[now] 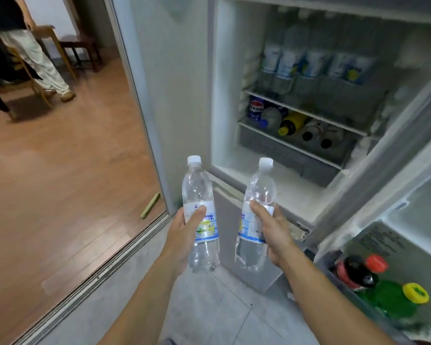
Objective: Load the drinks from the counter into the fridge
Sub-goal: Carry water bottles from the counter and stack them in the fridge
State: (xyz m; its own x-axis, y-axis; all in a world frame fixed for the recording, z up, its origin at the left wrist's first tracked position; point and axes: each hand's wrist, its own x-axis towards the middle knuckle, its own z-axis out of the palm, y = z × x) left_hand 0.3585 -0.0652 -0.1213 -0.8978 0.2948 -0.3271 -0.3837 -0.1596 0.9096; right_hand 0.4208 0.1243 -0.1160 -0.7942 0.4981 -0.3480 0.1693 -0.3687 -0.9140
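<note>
I have my left hand [184, 229] gripping one clear bottle [201, 217] and my right hand [271, 227] gripping another bottle [255, 220], both upright before the open fridge [234, 83].

Single view, head-worn, wide-angle, edges bent. Looks forward and down from standing height. Both forearms enter from bottom edge; left hand [184, 235] and right hand [274, 232] near lens, centre frame, each holding bottle. Open fridge [234, 95] close ahead, upper right, shelves seen from above at slant. Fridge door [408, 232] at right edge, very near. Wood floor [60, 170] fills left, farther off.
</note>
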